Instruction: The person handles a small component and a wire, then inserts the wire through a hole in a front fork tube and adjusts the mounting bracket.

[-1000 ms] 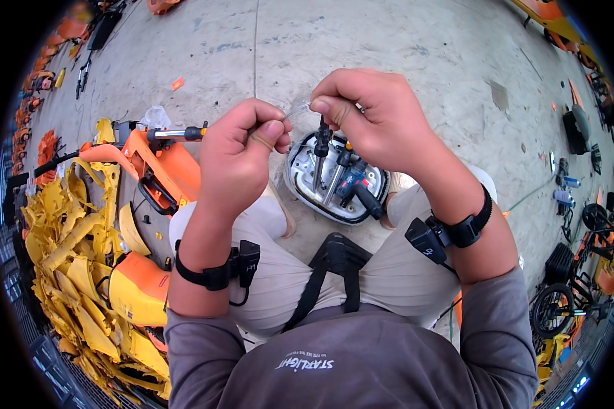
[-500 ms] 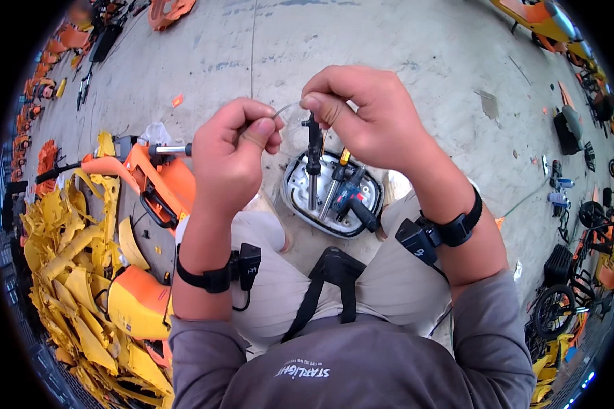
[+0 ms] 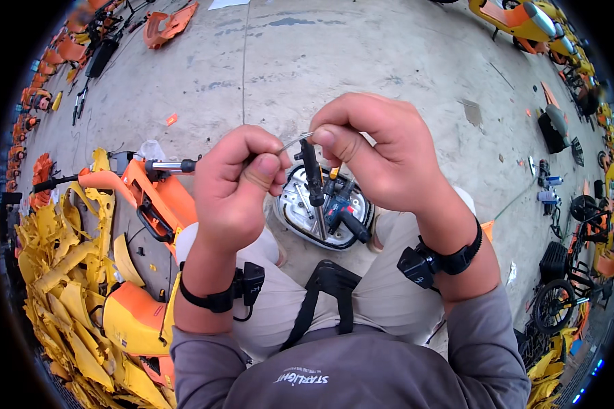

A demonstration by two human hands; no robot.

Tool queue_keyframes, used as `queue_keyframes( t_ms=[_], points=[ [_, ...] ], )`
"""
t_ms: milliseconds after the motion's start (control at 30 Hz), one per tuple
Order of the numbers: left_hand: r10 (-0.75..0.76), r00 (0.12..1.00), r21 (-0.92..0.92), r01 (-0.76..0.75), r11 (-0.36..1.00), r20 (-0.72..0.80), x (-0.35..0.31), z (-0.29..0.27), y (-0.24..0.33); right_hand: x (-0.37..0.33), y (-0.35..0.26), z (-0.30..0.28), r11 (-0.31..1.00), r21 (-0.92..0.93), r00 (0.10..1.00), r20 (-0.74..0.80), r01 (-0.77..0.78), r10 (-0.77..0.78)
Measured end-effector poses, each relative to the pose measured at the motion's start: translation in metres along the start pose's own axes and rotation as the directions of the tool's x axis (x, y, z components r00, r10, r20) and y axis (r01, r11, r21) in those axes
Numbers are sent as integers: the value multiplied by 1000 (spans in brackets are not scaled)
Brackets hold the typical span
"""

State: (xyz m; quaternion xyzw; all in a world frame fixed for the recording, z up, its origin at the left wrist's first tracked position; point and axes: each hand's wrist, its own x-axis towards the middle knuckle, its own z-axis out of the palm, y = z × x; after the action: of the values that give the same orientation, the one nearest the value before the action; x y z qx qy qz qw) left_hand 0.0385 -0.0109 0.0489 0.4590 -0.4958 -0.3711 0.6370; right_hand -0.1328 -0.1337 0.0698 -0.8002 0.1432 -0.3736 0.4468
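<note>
Wire [image 3: 295,141] spans the short gap between the two hands, out in front of the person and above the floor [image 3: 205,102]. Its long axis runs crosswise, left to right, arching slightly and standing higher in the picture at its right end. The left hand [image 3: 237,184] pinches the left end between thumb and forefinger, with the other fingers curled in; the right hand [image 3: 382,151] pinches the right end the same way, its thumb turned toward the left hand. Neither hand is nearer, since each grips one end, and the fingertips face each other across the bare stretch. A black and silver rod [image 3: 312,178] lies just beneath that stretch in the view, its dark top close to the right fingertips, its long axis running nearly square to the wire, down toward the person's lap (whether the two touch, or what bears the rod's weight, I cannot tell). Farther below, between the legs, a pale shell [image 3: 294,217] with a dark rim holds a drill [image 3: 339,213] on the right-hand side, its grip pointing toward the right knee. To the left of the left hand lies an orange frame [image 3: 170,200], and beyond it, nearer the body, a heap of yellow scraps [image 3: 65,273].
</note>
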Motion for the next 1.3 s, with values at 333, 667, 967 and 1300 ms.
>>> queue_keyframes(
  t_ms=[333, 667, 967, 1300],
  points=[
    [-179, 983, 3, 179, 984, 27, -5, 7, -24, -18, 17, -8, 980, 24, 973, 122, -199, 195],
    [-231, 973, 102, 227, 968, 26, 5, 13, -46, -21, 44, -14, 965, 11, 954, 149, -264, 259],
    [-220, 975, 141, 216, 966, 15, 8, 14, -50, -18, 50, -15, 963, -38, 949, 162, -267, 269],
    [-271, 961, 231, 253, 940, 49, 5, 5, -43, -21, 52, -16, 951, 28, 917, 273, -309, 290]
  ],
)
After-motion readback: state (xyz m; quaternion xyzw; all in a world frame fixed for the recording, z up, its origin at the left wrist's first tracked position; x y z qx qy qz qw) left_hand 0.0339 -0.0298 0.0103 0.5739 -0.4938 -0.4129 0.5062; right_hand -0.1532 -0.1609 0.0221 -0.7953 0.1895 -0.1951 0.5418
